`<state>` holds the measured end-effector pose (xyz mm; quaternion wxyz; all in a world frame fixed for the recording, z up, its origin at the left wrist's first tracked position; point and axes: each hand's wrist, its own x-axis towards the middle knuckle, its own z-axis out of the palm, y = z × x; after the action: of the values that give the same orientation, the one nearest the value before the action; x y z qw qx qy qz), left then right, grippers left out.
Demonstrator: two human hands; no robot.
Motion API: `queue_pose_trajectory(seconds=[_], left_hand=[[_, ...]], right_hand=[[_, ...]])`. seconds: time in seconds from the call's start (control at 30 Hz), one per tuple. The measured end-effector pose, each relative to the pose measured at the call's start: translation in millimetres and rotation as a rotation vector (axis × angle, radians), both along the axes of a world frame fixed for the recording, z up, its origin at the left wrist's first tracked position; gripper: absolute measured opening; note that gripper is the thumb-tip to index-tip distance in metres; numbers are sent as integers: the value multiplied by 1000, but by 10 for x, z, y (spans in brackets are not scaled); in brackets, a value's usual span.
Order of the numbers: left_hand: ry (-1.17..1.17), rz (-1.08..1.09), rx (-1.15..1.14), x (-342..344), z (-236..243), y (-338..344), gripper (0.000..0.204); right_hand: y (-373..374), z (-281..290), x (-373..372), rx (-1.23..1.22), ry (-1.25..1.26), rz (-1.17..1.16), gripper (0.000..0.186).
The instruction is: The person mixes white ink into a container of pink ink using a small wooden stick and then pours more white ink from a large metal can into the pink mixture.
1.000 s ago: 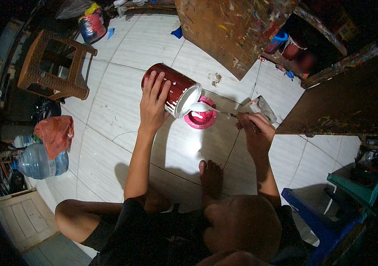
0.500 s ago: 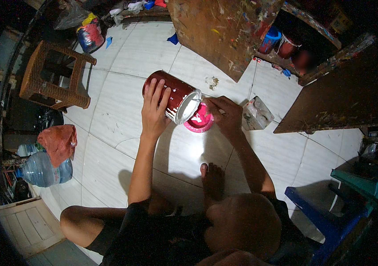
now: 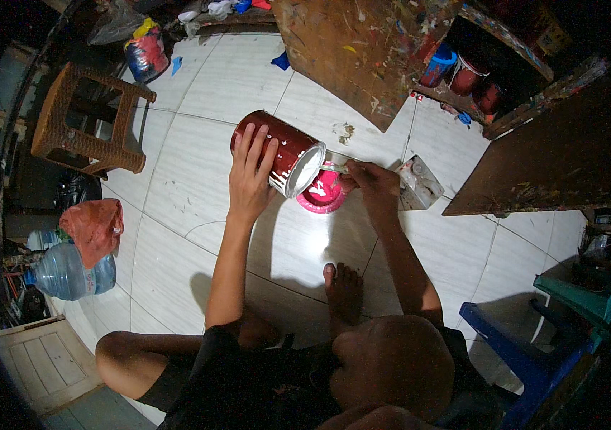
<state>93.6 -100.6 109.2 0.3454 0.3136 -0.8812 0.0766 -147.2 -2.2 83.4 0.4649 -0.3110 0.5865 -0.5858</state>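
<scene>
A dark red paint can (image 3: 287, 147) with white paint in its mouth and white drips on its side is tipped over to the right. My left hand (image 3: 251, 168) is wrapped round it from the near left side. Below its rim sits a round pink tub (image 3: 320, 202) on the floor, with pink and white paint inside. My right hand (image 3: 375, 180) pinches a thin pale tool (image 3: 333, 168), whose other end reaches to the can's mouth; its exact kind I cannot make out.
A clear plastic box (image 3: 420, 183) stands right of my right hand. Paint-stained boards (image 3: 352, 57) lean beyond, with more cans (image 3: 466, 75) behind. A brown stool (image 3: 90, 122) and a water jug (image 3: 76, 271) are at left, a blue stool (image 3: 513, 344) at right.
My right hand has shifted slightly right, away from the can's mouth, so the pale tool shows more. The can and my left hand stay nearly in place.
</scene>
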Motion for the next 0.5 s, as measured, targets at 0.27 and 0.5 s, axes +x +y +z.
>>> queue_pose_trajectory(seconds=[0.27,0.5], left_hand=[[37,-22,39,-8,36,16,93],[39,-27,35,-19,31,6,95]], right_hand=[[262,84,-235,-49,52,20,22],[574,205,-403,-214,215,23,14]])
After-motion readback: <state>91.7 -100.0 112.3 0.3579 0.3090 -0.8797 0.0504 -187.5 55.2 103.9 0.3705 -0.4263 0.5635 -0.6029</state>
